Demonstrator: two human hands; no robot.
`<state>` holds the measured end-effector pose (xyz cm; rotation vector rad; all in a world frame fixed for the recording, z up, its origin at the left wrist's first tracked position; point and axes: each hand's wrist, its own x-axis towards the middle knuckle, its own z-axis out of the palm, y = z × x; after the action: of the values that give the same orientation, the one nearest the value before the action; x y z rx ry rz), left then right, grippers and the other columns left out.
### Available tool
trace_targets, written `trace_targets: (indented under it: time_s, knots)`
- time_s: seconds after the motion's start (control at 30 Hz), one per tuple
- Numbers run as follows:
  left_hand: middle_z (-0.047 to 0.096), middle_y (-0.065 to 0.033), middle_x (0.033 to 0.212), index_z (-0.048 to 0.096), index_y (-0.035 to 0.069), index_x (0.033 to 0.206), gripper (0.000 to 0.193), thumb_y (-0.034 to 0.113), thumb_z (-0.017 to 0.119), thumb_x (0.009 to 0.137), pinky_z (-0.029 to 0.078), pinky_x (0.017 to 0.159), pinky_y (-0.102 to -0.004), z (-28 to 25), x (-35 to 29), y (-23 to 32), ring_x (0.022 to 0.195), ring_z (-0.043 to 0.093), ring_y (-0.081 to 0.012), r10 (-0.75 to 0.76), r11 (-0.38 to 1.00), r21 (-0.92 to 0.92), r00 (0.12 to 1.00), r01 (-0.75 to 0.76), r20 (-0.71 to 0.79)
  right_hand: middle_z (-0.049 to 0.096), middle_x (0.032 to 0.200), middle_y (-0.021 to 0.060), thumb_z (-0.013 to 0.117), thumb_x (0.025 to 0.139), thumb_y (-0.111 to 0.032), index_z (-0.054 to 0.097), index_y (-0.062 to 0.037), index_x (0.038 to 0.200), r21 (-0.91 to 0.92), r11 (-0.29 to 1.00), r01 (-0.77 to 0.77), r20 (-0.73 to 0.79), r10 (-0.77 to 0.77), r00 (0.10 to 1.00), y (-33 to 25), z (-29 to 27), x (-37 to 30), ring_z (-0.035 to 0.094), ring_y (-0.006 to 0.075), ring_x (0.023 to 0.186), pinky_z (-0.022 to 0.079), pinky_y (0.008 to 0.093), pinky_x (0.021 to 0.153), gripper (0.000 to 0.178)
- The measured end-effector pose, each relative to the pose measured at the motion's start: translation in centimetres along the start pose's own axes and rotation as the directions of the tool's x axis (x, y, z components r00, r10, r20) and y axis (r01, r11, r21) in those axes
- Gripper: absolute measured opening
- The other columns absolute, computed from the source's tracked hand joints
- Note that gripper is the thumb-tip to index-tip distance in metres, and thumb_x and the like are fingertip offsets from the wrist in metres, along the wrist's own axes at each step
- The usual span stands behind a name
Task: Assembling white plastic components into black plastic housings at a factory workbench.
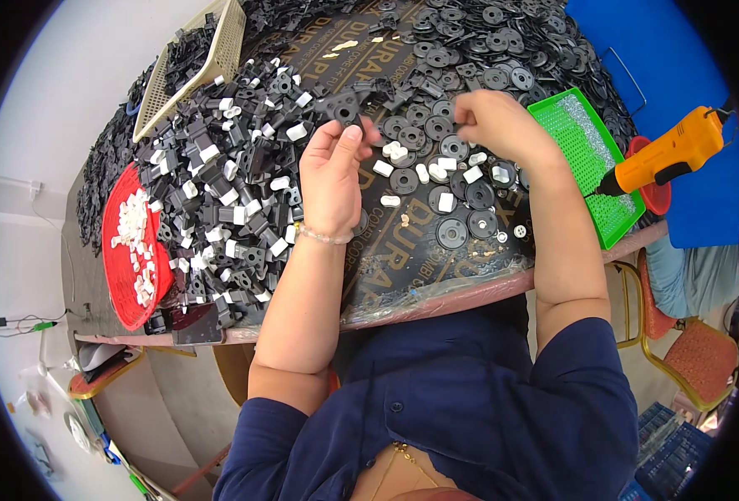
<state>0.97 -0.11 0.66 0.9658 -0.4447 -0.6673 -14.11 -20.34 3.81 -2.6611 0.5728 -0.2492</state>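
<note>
- Watching from my remote station, I record the left hand (334,167) raised over the worktop (386,265), thumb and fingers closed together in a pinch.
- Held in that pinch: a black bracket (334,106) with a round hole, gripped near its lower edge; the rest of it projects beyond the fingertips.
- Right hand (496,125): half closed, fingers curled and turned down toward the black discs (451,233). Fingertips partly hidden and slightly blurred; I cannot tell whether it has hold of anything.
- Hands stand apart, the bracket on the left-hand side of the gap.
- Between and below the hands I note loose white pieces (383,168), some lying on the discs.
- Left of the left hand: a heap of black parts (211,179) mixed with white ones, a red tray (162,271) holding more white pieces just beside it.
- Right of the right hand: a green tray (563,138) with small silvery pieces; an orange power screwdriver (678,149) points toward it.
</note>
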Motion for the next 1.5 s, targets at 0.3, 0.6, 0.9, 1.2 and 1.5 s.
trace_targets:
  time_s: [0.3, 0.6, 0.9, 1.2, 1.5]
  knots:
    - [0.066, -0.0085, 0.103, 0.044, 0.003, 0.132, 0.050, -0.002, 0.066, 0.088, 0.050, 0.079, -0.0300, -0.2, 0.2, 0.3, 0.094, 0.064, -0.0182, -0.030, 0.985, -0.172, 0.999, 0.027, -0.015, 0.067, 0.097, 0.0110, 0.069, 0.076, -0.002, 0.068, -0.0010, 0.106, 0.111, 0.994, 0.009, -0.156, 0.008, 0.988, -1.0, 1.2, 0.9, 0.065, 0.0217, 0.092, 0.052, 0.0321, 0.080, 0.029]
    - [0.064, -0.0114, 0.101, 0.034, 0.003, 0.136, 0.061, -0.004, 0.069, 0.086, 0.051, 0.077, -0.0292, -0.4, 0.2, 0.0, 0.086, 0.062, -0.0173, -0.014, 0.984, -0.178, 0.999, 0.005, -0.046, 0.065, 0.094, 0.0003, 0.066, 0.086, 0.002, 0.067, -0.0003, 0.112, 0.843, 0.537, -0.020, 0.012, 0.019, 1.000, -5.6, 4.4, 1.0, 0.062, 0.0083, 0.086, 0.050, 0.0230, 0.076, 0.027]
    - [0.064, -0.0098, 0.104, 0.038, 0.005, 0.129, 0.054, -0.004, 0.069, 0.086, 0.050, 0.078, -0.0280, 0.4, -0.5, 0.0, 0.089, 0.062, -0.0146, 0.095, 0.995, 0.026, 0.994, -0.094, -0.060, 0.065, 0.101, 0.0066, 0.067, 0.085, 0.005, 0.061, 0.0022, 0.111, 0.940, 0.342, -0.006, -0.006, 0.036, 0.999, -6.6, 5.0, 0.7, 0.064, 0.0113, 0.090, 0.053, 0.0253, 0.079, 0.027]
    - [0.063, -0.0091, 0.107, 0.040, 0.005, 0.124, 0.051, -0.004, 0.071, 0.085, 0.051, 0.088, -0.0296, 0.6, -0.6, 0.0, 0.097, 0.062, -0.0154, 0.118, 0.993, 0.020, 0.991, -0.117, -0.060, 0.067, 0.095, 0.0066, 0.071, 0.083, 0.004, 0.060, 0.0002, 0.107, 0.979, 0.201, -0.029, 0.014, 0.075, 0.997, -7.1, 4.8, 0.7, 0.066, 0.0134, 0.087, 0.055, 0.0263, 0.079, 0.027]
    - [0.063, -0.0085, 0.103, 0.037, 0.007, 0.127, 0.054, 0.001, 0.072, 0.087, 0.050, 0.082, -0.0282, 0.9, -1.4, -0.7, 0.093, 0.061, -0.0138, 0.141, 0.990, 0.010, 0.986, -0.140, -0.086, 0.069, 0.095, 0.0095, 0.073, 0.085, 0.000, 0.064, 0.0007, 0.101, 0.993, 0.086, -0.086, 0.077, 0.103, 0.992, -7.3, 5.9, 0.4, 0.067, 0.0153, 0.084, 0.056, 0.0289, 0.077, 0.018]
